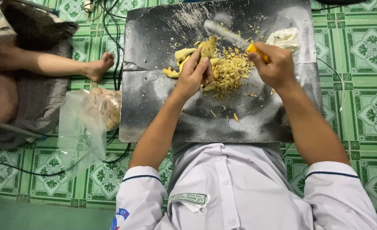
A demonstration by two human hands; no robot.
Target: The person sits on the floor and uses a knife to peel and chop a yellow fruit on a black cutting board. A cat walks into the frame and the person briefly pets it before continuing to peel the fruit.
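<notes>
Two hands over a dark board (163, 115) on the green tiled floor (367, 106). Far left, another person's bare foot (99, 68) on the floor, well apart from the board. Near it, a clear plastic bag (88, 123) with pale lumps inside, just beside the board's left edge. Then the left hand (193, 74), fingers wrapped tight around a yellow ginger root (207, 47), held just above the board. More yellow pieces (178, 59) next to that hand, touching the board. In the middle, a heap of thin peelings (231, 70). Then the right hand (274, 64), clenched around the yellow handle of a knife (235, 37), blade blurred and pointing up and left toward the root. Far right, a crumpled white cloth (285, 37) on the board's top corner.
</notes>
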